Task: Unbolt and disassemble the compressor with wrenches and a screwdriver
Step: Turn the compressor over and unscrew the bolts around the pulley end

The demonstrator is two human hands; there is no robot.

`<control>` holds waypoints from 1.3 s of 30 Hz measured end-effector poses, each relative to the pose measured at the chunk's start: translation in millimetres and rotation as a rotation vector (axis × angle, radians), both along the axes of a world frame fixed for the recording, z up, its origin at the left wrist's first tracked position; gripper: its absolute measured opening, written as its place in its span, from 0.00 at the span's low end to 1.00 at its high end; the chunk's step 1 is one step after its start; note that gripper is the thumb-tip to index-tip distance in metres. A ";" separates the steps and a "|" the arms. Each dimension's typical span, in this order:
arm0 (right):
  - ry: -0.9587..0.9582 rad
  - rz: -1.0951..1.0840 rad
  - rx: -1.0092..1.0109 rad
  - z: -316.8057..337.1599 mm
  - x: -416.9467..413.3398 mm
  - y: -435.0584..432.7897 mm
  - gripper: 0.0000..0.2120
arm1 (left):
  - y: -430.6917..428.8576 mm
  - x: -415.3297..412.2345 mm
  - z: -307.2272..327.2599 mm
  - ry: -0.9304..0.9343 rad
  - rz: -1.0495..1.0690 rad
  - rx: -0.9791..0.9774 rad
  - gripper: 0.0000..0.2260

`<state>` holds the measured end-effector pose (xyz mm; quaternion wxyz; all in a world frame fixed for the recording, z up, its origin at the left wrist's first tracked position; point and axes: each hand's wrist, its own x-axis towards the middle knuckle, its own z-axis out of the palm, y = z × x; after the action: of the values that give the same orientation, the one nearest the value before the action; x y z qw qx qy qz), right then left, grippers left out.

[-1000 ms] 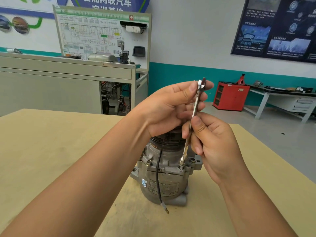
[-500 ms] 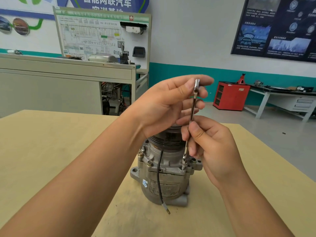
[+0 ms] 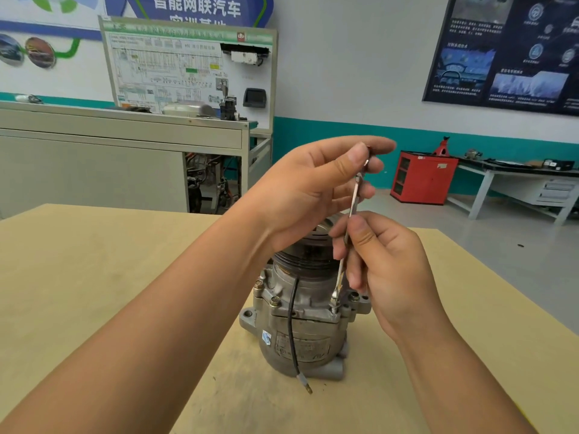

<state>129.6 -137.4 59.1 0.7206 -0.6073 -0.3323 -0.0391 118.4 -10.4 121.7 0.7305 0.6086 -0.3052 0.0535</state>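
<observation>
- Pinches the wrench [image 3: 354, 198] at mid-length with the right hand [image 3: 391, 277], thumb and curled fingers closed on the thin shank.
- Pinches the top end of the wrench with the left hand [image 3: 307, 195], thumb pressed against fingertips, lower fingers loosely spread.
- Stands the wrench almost upright, lower end seated on a bolt [image 3: 334, 303] at the near right of the flange.
- Leaves the compressor [image 3: 300, 339] standing on end in the middle of the table [image 3: 78, 277], pulley up, apparently steadied by neither hand.
- Risks slipping off the bolt: with so light a fingertip hold, could tilt the wrench, ride up and round the head.
- Risks rocking or tipping the unclamped compressor through any sideways push on so tall a lever.
- Could drop the bolt once free and lose it over the table edge.
- Could snag the black wire [image 3: 292, 324] hanging down the near side, just left of the bolt.
</observation>
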 end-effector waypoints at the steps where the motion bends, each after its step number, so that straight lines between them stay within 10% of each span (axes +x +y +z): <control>1: -0.004 -0.002 -0.005 0.1 -0.4 -0.2 0.12 | -1.4 0.8 0.7 0.012 0.021 -0.024 0.09; 8: -0.058 -0.111 -0.025 1.0 -0.6 0.2 0.08 | -6.8 3.6 1.3 -0.061 0.233 -0.048 0.05; 17: -0.051 -0.016 -0.005 -1.8 -0.7 1.2 0.10 | 11.9 -2.9 -5.3 0.083 -0.120 -0.027 0.15; 22: -0.056 0.024 -0.015 -0.6 -4.8 -2.0 0.06 | 7.3 -10.1 -8.8 0.010 0.105 -0.038 0.06; 28: -0.114 -0.030 0.007 0.1 -4.5 -11.4 0.10 | -8.0 -62.1 -59.4 -0.374 0.989 0.321 0.03; 39: -0.080 -0.007 0.065 -6.5 -0.9 -16.8 0.11 | -25.8 -57.9 -109.7 -0.074 1.080 0.885 0.17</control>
<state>128.8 -154.2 52.5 0.7259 -0.5827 -0.3572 -0.0764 60.5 -36.2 12.0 0.2745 0.9132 0.0223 0.3004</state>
